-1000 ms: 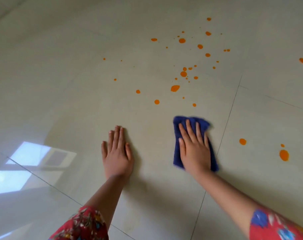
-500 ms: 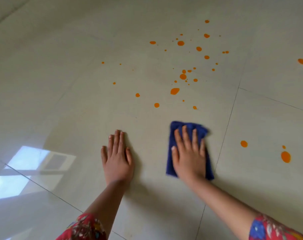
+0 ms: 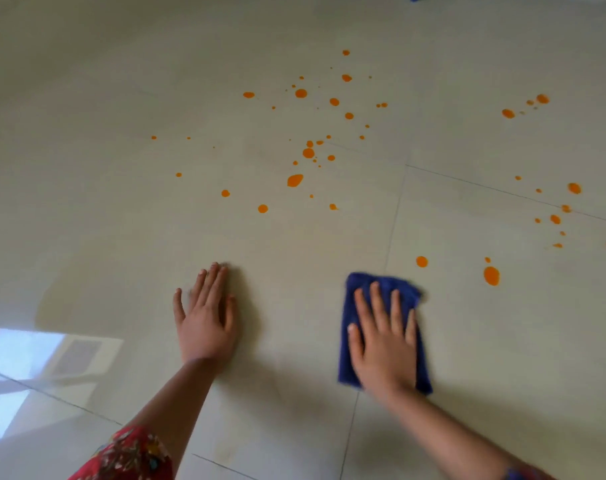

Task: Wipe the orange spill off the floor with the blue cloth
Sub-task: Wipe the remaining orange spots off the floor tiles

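right hand [image 3: 384, 344] presses flat, fingers straight, on the blue cloth [image 3: 381, 289] near the orange spill [image 3: 491, 275]; left hand [image 3: 204, 323] braces flat on the floor [image 3: 86, 202]; best sweep with firm, even pressure across each drop.

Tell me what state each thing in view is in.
Floor, glossy pale tiles, spattered.
Orange spill, scattered drops, not yet wiped, beyond and to the right of the blue cloth.
Blue cloth, folded, lying flat on the floor.
Right hand, flat on the cloth, fingers spread, pressing it down.
Left hand, flat on bare floor, fingers straight, holding nothing.
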`<action>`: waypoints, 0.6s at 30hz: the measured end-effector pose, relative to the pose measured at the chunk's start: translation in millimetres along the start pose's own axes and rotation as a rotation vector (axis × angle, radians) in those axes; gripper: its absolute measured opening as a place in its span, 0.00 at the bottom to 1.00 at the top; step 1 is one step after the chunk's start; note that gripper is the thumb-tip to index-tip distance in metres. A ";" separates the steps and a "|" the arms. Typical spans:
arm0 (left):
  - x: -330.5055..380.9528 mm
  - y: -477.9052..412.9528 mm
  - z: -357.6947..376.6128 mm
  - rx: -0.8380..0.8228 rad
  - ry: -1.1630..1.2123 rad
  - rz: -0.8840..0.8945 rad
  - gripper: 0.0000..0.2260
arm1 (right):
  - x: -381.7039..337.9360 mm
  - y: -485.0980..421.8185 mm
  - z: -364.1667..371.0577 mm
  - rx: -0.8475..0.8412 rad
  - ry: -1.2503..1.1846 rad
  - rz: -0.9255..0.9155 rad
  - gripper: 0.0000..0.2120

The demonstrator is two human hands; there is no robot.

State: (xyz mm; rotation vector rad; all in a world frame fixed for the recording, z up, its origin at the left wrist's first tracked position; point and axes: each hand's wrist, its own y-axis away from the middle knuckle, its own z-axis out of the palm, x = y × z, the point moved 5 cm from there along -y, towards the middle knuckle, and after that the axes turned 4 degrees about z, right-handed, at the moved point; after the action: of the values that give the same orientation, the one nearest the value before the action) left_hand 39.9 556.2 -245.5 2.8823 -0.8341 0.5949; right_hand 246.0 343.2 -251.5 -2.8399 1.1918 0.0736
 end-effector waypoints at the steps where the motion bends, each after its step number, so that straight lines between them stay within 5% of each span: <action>1: 15.0 0.4 3.4 -0.004 0.013 0.024 0.26 | -8.5 16.4 0.5 -0.021 0.002 -0.061 0.28; 6: 108.6 14.7 34.8 -0.222 0.106 0.246 0.30 | -10.5 -70.9 4.3 -0.081 -0.040 -0.266 0.26; 9: 139.9 28.6 54.3 -0.388 0.008 0.395 0.30 | 56.6 -116.7 2.9 -0.059 -0.016 -0.020 0.27; 12: 148.0 39.8 66.4 -0.452 -0.063 0.392 0.32 | 87.1 -69.8 -4.7 0.006 -0.058 0.140 0.27; 15: 151.2 42.5 72.3 -0.442 -0.090 0.341 0.36 | 55.2 -11.1 0.1 -0.029 -0.050 -0.018 0.26; 18: 151.9 43.4 72.8 -0.467 -0.133 0.351 0.37 | 34.0 -47.8 -1.1 -0.045 -0.104 -0.209 0.26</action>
State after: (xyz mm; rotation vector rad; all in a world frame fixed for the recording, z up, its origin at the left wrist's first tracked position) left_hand 159.8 430.5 -254.8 2.3861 -1.3121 0.1914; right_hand 303.9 352.3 -250.9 -2.9398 0.8796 0.2368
